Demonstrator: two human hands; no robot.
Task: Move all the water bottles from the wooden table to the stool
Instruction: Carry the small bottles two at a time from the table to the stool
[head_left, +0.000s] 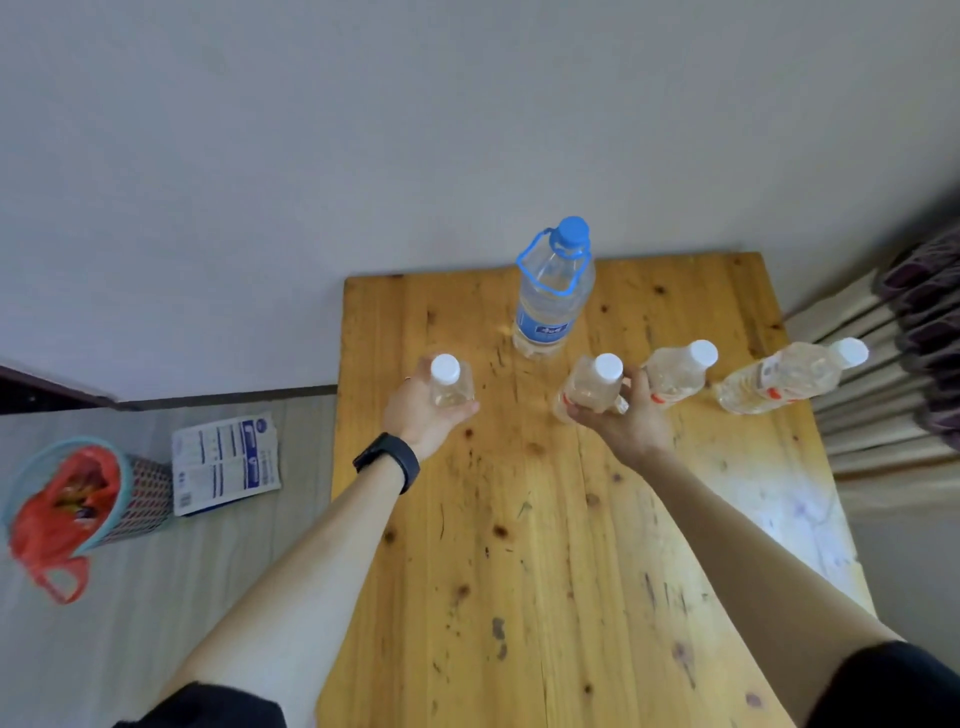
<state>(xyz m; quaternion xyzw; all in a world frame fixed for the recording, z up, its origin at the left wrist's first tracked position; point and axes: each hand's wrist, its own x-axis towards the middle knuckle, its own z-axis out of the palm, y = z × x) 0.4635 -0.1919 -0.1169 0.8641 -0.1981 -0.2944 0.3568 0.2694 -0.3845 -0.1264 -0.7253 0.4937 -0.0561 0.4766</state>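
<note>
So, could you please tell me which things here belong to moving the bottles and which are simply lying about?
Job: blue-capped bottle; left bottle in the left hand; middle bottle in the right hand; free bottle; rightmost bottle; wooden table. Stool not in view.
Lying about: basket with red bag; printed packet; curtain.

Left hand (423, 410): arm extended, black band (388, 461) at wrist, fingers curled round a white-capped bottle (451, 387). Right hand (626, 423): arm extended, fingers curled round a second bottle (592, 387).
</note>
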